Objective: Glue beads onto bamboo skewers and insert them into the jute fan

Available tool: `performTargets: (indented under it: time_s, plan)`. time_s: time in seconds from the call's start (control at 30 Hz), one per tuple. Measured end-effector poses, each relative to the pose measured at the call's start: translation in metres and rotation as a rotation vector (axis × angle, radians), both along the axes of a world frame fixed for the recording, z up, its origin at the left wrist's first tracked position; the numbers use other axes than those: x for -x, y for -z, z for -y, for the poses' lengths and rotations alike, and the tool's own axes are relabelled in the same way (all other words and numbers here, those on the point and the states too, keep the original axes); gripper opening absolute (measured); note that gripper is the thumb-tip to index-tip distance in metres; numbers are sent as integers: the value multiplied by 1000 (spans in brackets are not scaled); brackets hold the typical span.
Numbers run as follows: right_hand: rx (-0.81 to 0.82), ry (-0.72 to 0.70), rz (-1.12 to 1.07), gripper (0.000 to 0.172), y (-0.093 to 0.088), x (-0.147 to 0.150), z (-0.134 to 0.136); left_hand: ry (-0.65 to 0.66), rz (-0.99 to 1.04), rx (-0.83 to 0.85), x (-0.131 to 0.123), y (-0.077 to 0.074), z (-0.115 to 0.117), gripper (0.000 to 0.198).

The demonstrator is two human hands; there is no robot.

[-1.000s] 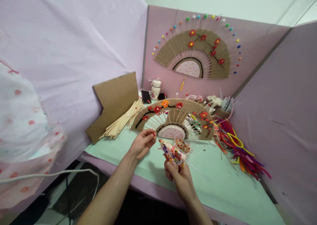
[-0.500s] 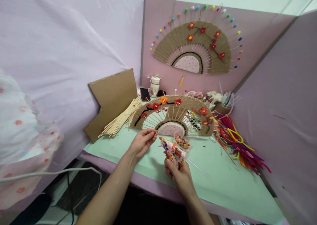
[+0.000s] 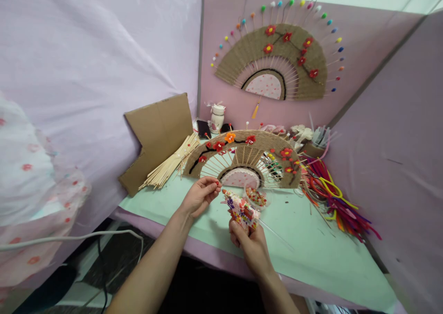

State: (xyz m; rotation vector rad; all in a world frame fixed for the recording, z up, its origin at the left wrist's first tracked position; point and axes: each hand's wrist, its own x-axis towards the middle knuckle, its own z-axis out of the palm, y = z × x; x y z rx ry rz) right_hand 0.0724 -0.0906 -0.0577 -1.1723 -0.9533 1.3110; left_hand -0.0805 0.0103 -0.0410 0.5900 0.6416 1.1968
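Between thumb and fingertips, my left hand (image 3: 201,195) pinches a small red bead (image 3: 217,183). My right hand (image 3: 249,240) is wrapped around the handle of a glue gun (image 3: 242,209) covered in flower-patterned material. The gun's nozzle points up and left, close to the bead; whether they touch I cannot tell. A clear glue stick (image 3: 276,235) juts from the gun's back end. Behind both hands stands a twine-wrapped fan (image 3: 247,153) with red and orange flowers and a dark branch. A clear dish of small beads (image 3: 256,197) sits just behind the gun.
Thin wooden sticks (image 3: 168,164) lie at the left beside a cardboard piece (image 3: 159,134). Coloured pipe cleaners (image 3: 337,203) spread along the right side. A white jar (image 3: 217,118) stands at the back. A larger fan (image 3: 238,65) hangs on the pink back panel. A white cable (image 3: 86,236) crosses at lower left.
The view has tilted slightly, so the fans shift a little upward and right. Both hands keep nearly the same pose, still holding the bead and the glue gun.
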Motion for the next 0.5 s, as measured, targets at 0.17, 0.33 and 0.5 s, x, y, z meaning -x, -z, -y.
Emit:
performTargets:
  time_s: [0.17,0.33,0.5]
  plan:
    - [8,-1,-19,52,1,2,-1,10,6,-18,0,1,0,37]
    - [-12,1,-8,52,-2,4,-3,-3,5,-34,0,6,-2,38]
    - [-43,-7,-23,50,-1,6,-4,9,-17,-91,0,10,-3,39]
